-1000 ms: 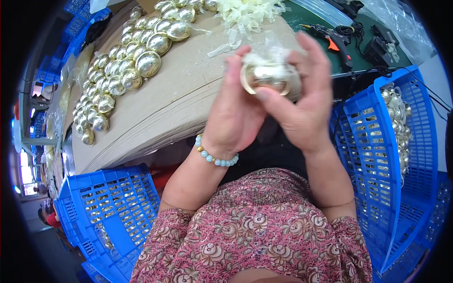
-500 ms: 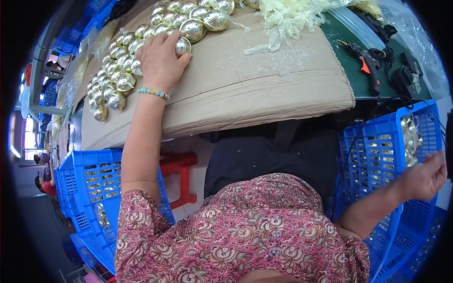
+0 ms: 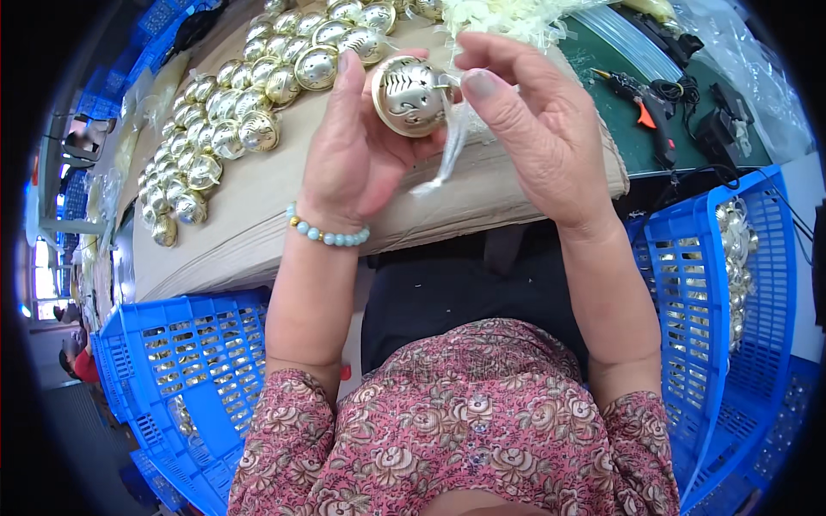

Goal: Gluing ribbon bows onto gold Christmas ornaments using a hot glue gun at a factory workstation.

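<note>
Left hand: the left hand (image 3: 357, 155) was raised above the counter, its fingers curled around the left side of a round gold bell, thumb up against it.
Right hand: the right hand (image 3: 538, 129) gripped the same bell from the right, index finger and thumb pinched at its top edge.
Gold bell: the gold bell (image 3: 410, 95) sat between both hands, slotted face turned to the camera, held in the air over the counter's near edge.
Ribbon: a pale ribbon (image 3: 446, 155) hung down from the bell between the hands.
Counter: the counter (image 3: 258, 198) was covered in brown cardboard.
Bell rows: finished bells (image 3: 232, 103) lay in rows to the left, well apart from the hands.
Crates: one blue crate (image 3: 185, 361) stood at lower left, another blue crate (image 3: 740, 284) at right with bells inside.
Glue gun: a glue gun (image 3: 641, 107) lay on the green mat at upper right.
</note>
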Tool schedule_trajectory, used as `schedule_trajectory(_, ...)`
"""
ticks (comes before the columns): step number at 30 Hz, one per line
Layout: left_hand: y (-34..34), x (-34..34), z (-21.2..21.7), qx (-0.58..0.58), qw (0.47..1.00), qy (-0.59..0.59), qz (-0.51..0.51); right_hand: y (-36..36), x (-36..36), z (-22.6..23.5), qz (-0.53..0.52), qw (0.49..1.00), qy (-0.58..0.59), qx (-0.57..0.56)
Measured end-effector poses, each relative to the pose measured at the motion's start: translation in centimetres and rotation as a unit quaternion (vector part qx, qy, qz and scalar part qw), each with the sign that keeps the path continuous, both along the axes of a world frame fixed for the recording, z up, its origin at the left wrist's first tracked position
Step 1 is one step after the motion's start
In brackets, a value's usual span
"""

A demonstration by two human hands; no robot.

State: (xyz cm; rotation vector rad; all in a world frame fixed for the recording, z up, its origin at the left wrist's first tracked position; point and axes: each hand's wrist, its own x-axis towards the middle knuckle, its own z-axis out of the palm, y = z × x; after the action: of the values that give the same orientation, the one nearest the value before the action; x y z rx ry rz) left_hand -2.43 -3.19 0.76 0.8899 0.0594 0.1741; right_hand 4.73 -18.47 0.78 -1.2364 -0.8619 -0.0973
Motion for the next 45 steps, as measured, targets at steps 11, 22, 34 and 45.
schedule_trajectory(11, -2.0, 0.4, -1.6, -0.05, 0.997, 0.046, -0.035, -0.7, 0.5, -1.1, 0.083, 0.989, 0.121, -0.01)
schedule_trajectory(22, -2.4, 0.7, -2.0, -0.027, 0.986, 0.015, -0.163, -1.2, 1.1, 0.2, 0.168, 0.933, 0.3, 0.109)
schedule_trajectory(34, -4.0, 1.2, -1.7, 0.025, 0.988, 0.043, -0.145, -1.6, 1.4, -0.6, 0.128, 0.946, 0.282, 0.101)
schedule_trajectory(45, -3.0, 1.4, -1.2, -0.036, 0.997, 0.054, -0.041, -11.6, 7.3, -2.4, -0.549, 0.661, -0.087, -0.504)
